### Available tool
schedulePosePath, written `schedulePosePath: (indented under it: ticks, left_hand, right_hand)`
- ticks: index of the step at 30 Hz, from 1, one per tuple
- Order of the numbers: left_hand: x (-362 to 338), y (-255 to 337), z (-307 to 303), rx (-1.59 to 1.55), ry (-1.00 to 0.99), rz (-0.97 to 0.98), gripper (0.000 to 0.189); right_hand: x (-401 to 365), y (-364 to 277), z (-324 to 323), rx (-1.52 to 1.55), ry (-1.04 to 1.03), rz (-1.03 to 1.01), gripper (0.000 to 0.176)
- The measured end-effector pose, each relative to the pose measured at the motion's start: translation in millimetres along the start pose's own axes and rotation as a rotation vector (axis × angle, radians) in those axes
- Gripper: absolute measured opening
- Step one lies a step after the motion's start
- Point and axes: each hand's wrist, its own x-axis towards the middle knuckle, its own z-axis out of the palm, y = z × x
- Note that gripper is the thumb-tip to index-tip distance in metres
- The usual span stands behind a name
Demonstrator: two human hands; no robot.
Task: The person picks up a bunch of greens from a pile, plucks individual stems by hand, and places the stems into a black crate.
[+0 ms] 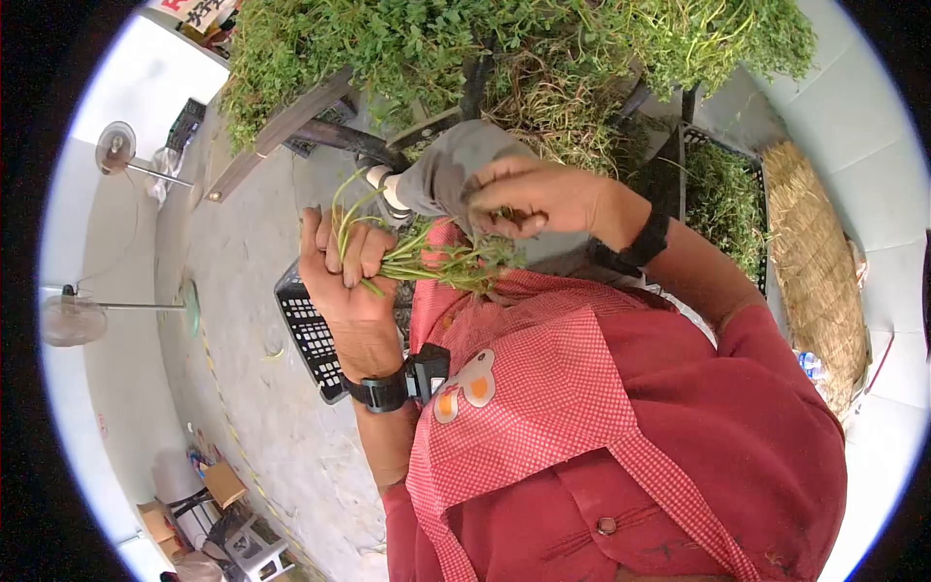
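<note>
My left hand (344,257) is closed round a small bunch of green leafy stems (427,264). Their cut ends stick out past the fingers, and one stem curves up above the hand. The leafy tips point right, over my lap. Just above those tips hovers my right hand (543,199), its fingers curled in towards the thumb. A bit of dark green shows at its fingertips, too small to name. Both wrists wear black bands. A table heaped with the same kind of leafy greens (417,58) stands in front of me.
Roots and stems (558,107) hang in a tangle by the table. A crate of greens (722,199) stands at the right, beside a straw roll (815,262). Left of my lap is a black plastic crate (310,330). Pedestal fans (73,318) stand further left.
</note>
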Motion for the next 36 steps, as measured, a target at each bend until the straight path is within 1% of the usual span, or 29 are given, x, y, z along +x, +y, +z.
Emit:
schedulePosePath:
  ticks: [4,6,8,10,12,13,15,16,17,18,22,23,24,25,27,28,29,30,31,32,33,34,36]
  left_hand:
    - [0,2,-2,-0.023,-0.049,-0.024,0.045]
    - [0,2,-6,-0.016,-0.049,-0.013,0.045]
    - [0,2,-9,-0.010,-0.048,0.000,0.045]
    - [2,0,-12,-0.028,-0.126,-0.035,0.039]
    - [2,-4,-10,-0.024,-0.116,-0.035,0.040]
    - [1,-5,-9,-0.017,-0.105,-0.036,0.041]
    - [0,-6,-7,-0.009,-0.070,-0.035,0.042]
    - [0,-6,-7,0.000,-0.036,-0.035,0.043]
    - [-1,-9,-8,0.000,-0.033,-0.035,0.043]
    - [-1,-13,-10,0.025,0.010,-0.019,0.043]
    - [9,-19,-25,0.032,0.119,-0.003,0.043]
    - [10,-17,-27,0.013,0.164,-0.010,0.043]
    - [12,-17,-27,0.013,0.163,-0.012,0.043]
    - [12,-18,-27,0.031,0.175,-0.017,0.043]
    - [9,-15,-24,0.054,0.196,-0.027,0.042]
    - [10,-8,-20,0.138,0.334,0.110,0.043]
    - [10,-1,-18,0.221,0.470,0.247,0.044]
    - [10,10,-23,0.221,0.468,0.245,0.044]
    - [10,23,-31,0.097,0.389,0.241,0.044]
    - [10,31,-39,-0.024,0.310,0.235,0.044]
    - [11,28,-31,0.037,0.418,0.262,0.045]
    - [11,28,-31,0.039,0.415,0.260,0.045]
    - [10,27,-31,-0.138,0.291,0.184,0.045]
  right_hand:
    - [4,12,14,-0.014,-0.043,-0.005,0.020]
    - [8,18,15,0.079,-0.119,-0.001,0.025]
    - [7,19,22,0.033,-0.105,-0.013,0.026]
    - [5,16,29,-0.013,-0.090,-0.025,0.028]
    - [5,11,34,-0.196,-0.056,-0.034,0.026]
    - [4,8,38,-0.196,-0.057,-0.033,0.026]
    - [2,4,43,-0.370,0.021,-0.162,0.022]
    - [4,6,40,-0.369,0.020,-0.161,0.022]
    - [7,9,32,-0.775,0.170,-0.363,0.028]
    - [10,12,23,-1.178,0.325,-0.562,0.034]
    - [10,11,-4,-1.204,0.350,-0.574,0.039]
    - [6,11,-7,-1.180,0.304,-0.510,0.037]
    - [3,10,-9,-1.155,0.259,-0.449,0.036]
    - [1,11,-13,-1.154,0.261,-0.448,0.036]
    - [-8,15,-22,-1.204,0.199,-0.617,0.034]
    - [-18,10,-30,-1.204,0.203,-0.619,0.034]
    - [-33,1,-39,-1.013,0.260,-0.298,0.033]
    - [-43,-4,-45,-0.806,0.307,0.016,0.032]
    - [-47,-2,-48,-0.805,0.309,0.017,0.032]
    - [-51,0,-48,-0.424,0.309,-0.062,0.028]
    - [-53,1,-46,-0.043,0.301,-0.141,0.026]
    - [-53,2,-41,-0.042,0.303,-0.144,0.026]
    - [-47,4,-27,-0.018,0.205,-0.207,0.031]
